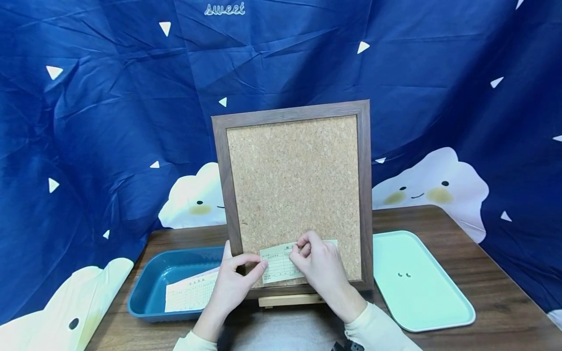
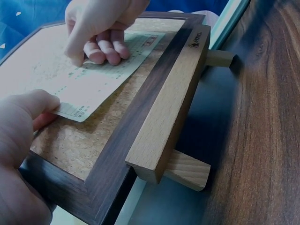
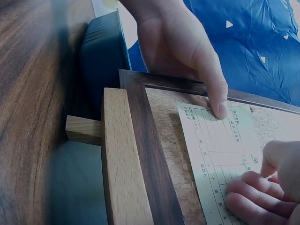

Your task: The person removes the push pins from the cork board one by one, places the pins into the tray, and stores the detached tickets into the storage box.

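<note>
A pale green printed paper slip (image 1: 275, 269) lies against the lower part of a dark-framed cork board (image 1: 294, 175). My left hand (image 1: 234, 278) pinches the slip's left edge, thumb (image 3: 218, 101) on its printed face. My right hand (image 1: 322, 263) is at the slip's upper middle, fingers curled and thumb and forefinger pinched together against the paper. Only a speck shows between those fingertips; I cannot tell what it is. In the left wrist view the slip (image 2: 101, 86) has its lower left corner raised off the cork.
A wooden ledge (image 2: 171, 103) supports the board. On the left, a blue tub (image 1: 151, 278) holds printed sheets (image 1: 189, 295). A mint tray (image 1: 432, 292) with two tiny shiny pieces (image 1: 404, 275) lies to the right on the wooden table (image 1: 500, 297). Behind hangs a blue cloth (image 1: 285, 53).
</note>
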Demonstrator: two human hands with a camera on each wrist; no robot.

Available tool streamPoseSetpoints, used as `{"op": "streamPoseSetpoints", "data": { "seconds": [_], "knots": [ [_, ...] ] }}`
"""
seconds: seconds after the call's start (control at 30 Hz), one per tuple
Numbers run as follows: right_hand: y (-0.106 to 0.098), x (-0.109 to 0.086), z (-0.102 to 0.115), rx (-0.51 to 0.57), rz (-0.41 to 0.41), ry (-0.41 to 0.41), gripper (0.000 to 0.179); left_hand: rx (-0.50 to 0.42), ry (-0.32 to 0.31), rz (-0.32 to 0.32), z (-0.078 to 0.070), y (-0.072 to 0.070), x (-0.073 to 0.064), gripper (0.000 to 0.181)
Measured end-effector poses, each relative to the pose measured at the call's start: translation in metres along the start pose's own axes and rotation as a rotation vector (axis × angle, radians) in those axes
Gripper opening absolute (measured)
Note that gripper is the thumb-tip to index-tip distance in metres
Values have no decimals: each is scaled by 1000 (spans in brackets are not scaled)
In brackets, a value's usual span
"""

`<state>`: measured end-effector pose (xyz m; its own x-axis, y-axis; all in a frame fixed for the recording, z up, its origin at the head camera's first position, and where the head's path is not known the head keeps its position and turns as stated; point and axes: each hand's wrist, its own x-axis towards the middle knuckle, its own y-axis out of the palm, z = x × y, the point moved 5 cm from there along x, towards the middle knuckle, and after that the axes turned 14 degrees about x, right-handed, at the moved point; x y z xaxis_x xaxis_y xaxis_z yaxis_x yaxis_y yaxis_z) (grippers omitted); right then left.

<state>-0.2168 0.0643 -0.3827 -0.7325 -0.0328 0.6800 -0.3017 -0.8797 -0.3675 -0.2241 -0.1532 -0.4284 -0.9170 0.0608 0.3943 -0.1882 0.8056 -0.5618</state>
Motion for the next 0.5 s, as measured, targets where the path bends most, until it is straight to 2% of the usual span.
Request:
{"op": "streamPoseSetpoints", "data": {
  "seconds": [0.33, 0.5],
  "knots": [
    [-1, 0, -1, 33, 17, 37, 15, -10, -41, 17, 3, 0, 0, 10],
    [-2, -1, -2, 30, 13, 27, 15, -8, -34, 14, 2, 0, 0, 13]
  ]
}}
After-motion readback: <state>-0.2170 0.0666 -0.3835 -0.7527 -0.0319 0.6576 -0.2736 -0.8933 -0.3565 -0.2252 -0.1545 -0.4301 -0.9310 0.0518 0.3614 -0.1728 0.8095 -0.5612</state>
